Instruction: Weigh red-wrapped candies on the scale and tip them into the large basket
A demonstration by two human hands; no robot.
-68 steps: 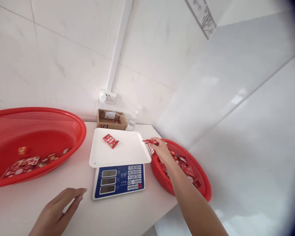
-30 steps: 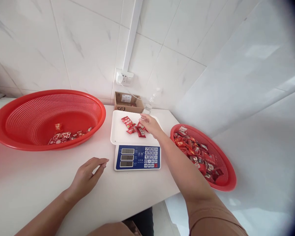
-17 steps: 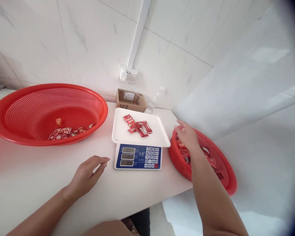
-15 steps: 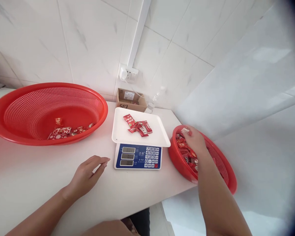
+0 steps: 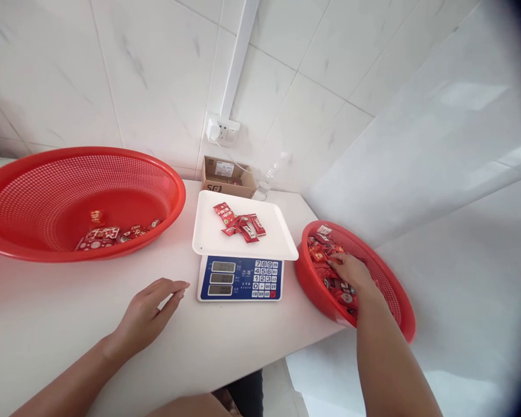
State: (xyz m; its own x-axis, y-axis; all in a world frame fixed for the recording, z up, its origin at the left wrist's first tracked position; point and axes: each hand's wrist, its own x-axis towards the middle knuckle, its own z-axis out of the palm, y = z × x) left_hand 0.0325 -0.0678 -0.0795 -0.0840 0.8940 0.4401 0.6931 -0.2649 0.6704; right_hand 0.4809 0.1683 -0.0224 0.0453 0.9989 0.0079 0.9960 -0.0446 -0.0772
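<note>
My left hand (image 5: pixel 150 310) hovers over the white table, left of the scale, holding nothing; its fingers are loosely stretched, thumb and forefinger a little apart. My right hand (image 5: pixel 351 271) reaches into the right red basket (image 5: pixel 306 278), thumb and fingertips closed on a small red snack packet (image 5: pixel 337 250) among many others; part of the grip is hidden. Between the hands stands a digital scale (image 5: pixel 243 279) with a blue keypad. On its white tray (image 5: pixel 208 234), several red snack packets (image 5: pixel 248 230) lie in a loose overlapping cluster.
A larger red mesh basket (image 5: pixel 91 156) on the left holds several packets (image 5: pixel 98 236). Behind the scale are a small cardboard box (image 5: pixel 228 186) and a clear plastic bottle (image 5: pixel 269 176) near the tiled wall. A power socket (image 5: pixel 223 130) with a cable is above.
More packets lie on the scale tray than at first. My right hand has gone from the tray back to the right basket, then deeper among its packets. My left hand keeps its pose.
</note>
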